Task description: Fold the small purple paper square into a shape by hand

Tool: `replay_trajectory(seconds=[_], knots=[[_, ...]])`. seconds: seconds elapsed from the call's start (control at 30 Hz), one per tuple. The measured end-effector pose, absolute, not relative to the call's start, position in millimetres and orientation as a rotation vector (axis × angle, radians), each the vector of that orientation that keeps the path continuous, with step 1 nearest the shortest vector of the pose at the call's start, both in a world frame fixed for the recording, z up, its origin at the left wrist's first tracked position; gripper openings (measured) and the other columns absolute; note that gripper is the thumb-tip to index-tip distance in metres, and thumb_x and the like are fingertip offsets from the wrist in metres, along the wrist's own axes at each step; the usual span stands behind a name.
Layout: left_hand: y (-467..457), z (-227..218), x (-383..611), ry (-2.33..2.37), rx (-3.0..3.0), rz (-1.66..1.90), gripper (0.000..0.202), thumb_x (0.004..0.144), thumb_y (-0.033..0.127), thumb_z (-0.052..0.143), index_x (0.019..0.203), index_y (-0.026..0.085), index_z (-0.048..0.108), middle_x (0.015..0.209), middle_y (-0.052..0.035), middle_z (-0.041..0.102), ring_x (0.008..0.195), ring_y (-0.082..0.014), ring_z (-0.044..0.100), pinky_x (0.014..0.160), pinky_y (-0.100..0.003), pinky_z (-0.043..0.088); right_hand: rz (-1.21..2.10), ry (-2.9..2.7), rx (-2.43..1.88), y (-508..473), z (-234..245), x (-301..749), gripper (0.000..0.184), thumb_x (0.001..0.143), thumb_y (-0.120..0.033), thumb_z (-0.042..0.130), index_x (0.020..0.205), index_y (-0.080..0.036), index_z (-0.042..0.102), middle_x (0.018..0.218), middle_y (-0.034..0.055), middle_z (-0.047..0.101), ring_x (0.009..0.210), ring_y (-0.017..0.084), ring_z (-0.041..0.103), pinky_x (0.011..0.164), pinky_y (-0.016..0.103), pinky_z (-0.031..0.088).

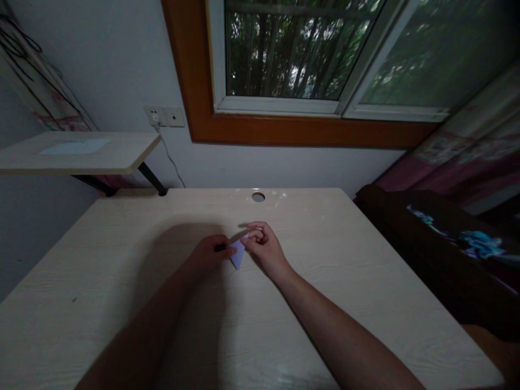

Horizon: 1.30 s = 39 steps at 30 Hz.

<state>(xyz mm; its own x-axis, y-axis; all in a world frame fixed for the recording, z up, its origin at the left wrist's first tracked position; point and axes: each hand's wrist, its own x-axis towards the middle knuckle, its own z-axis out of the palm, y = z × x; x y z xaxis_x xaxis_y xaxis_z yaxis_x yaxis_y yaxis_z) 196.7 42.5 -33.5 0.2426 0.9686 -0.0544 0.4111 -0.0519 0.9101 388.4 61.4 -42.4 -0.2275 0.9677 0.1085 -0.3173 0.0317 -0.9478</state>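
Observation:
A small piece of folded pale purple paper [238, 258] is held between my two hands, just above or on the light wooden desk [325, 325]. One pointed corner of it hangs down toward me. My left hand [210, 252] pinches its left side, with the thumb lying on the front face. At the upper right corner, my right hand [264, 248] grips the paper between thumb and index finger, its other fingers loosely curled. The fingers hide part of the paper's upper edge.
A raised shelf [134, 154] on black legs stands at the back left, a sheet of paper [77, 146] on it. Near the back edge is a round cable hole [258, 197]. Behind are wall sockets [164, 116] with a plugged-in cable and a window [284, 54].

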Motion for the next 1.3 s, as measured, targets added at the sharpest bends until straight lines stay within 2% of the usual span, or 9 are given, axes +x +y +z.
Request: replay_trajectory(seconds=[0.47,0.73,0.8,0.9,1.03,1.2,1.3], knots=[[41.2,-33.0,197.4,1.241,1.613,0.792,0.034,0.078,0.045,0.064,0.065,0.014,0.059,0.059,0.0030,0.052,0.058,-0.0109,0.044,0.057,-0.023,0.031,1.414,-1.137,-0.809,61.0,-41.9,389.5,0.031,0.079,-0.032,0.074,0.103,-0.023,0.056,0.064,-0.0076,0.059,0.048,0.008,0.046,0.048,0.021,0.034],[40.5,-31.0,198.4,1.267,1.586,0.778,0.036,0.075,0.049,0.065,0.064,0.015,0.057,0.058,0.0029,0.050,0.058,-0.0109,0.043,0.057,-0.022,0.030,1.371,-1.144,-0.861,59.5,-38.0,388.5,0.026,0.083,-0.035,0.069,0.102,-0.023,0.057,0.054,-0.0091,0.053,0.045,0.009,0.046,0.048,0.022,0.034],[40.3,-30.1,198.4,1.268,1.570,0.789,0.036,0.074,0.048,0.066,0.063,0.015,0.057,0.058,0.0029,0.050,0.058,-0.0111,0.044,0.057,-0.022,0.030,1.366,-1.138,-0.864,60.7,-39.1,388.6,0.024,0.085,-0.038,0.066,0.102,-0.023,0.057,0.057,-0.0074,0.056,0.046,0.010,0.047,0.049,0.022,0.036],[40.4,-29.8,198.0,1.268,1.534,0.854,0.034,0.076,0.046,0.065,0.064,0.015,0.059,0.061,0.0021,0.053,0.061,-0.0119,0.046,0.060,-0.023,0.034,1.373,-1.124,-0.850,62.0,-40.9,388.6,0.024,0.088,-0.042,0.062,0.102,-0.023,0.059,0.071,-0.0028,0.065,0.047,0.009,0.048,0.049,0.023,0.038],[41.6,-30.6,197.6,1.319,1.427,0.971,0.031,0.077,0.045,0.065,0.069,0.015,0.061,0.065,0.0016,0.057,0.064,-0.0127,0.049,0.063,-0.024,0.037,1.369,-1.264,-0.886,60.1,-41.0,388.9,0.026,0.087,-0.046,0.061,0.092,-0.021,0.065,0.082,0.0017,0.068,0.055,0.011,0.052,0.054,0.024,0.042],[42.8,-29.2,197.8,1.330,1.380,1.005,0.031,0.076,0.045,0.067,0.073,0.015,0.063,0.067,0.0020,0.057,0.066,-0.0128,0.050,0.064,-0.023,0.037,1.318,-1.502,-0.962,57.2,-41.8,388.6,0.025,0.081,-0.046,0.069,0.081,-0.020,0.070,0.061,-0.0027,0.056,0.056,0.012,0.048,0.056,0.025,0.038],[43.3,-29.3,198.1,1.328,1.410,0.971,0.030,0.078,0.045,0.066,0.074,0.015,0.063,0.068,0.0018,0.057,0.066,-0.0131,0.050,0.064,-0.023,0.037,1.314,-1.503,-0.968,58.0,-43.5,388.8,0.025,0.082,-0.045,0.068,0.081,-0.020,0.070,0.059,-0.0033,0.053,0.055,0.012,0.046,0.056,0.025,0.036]])
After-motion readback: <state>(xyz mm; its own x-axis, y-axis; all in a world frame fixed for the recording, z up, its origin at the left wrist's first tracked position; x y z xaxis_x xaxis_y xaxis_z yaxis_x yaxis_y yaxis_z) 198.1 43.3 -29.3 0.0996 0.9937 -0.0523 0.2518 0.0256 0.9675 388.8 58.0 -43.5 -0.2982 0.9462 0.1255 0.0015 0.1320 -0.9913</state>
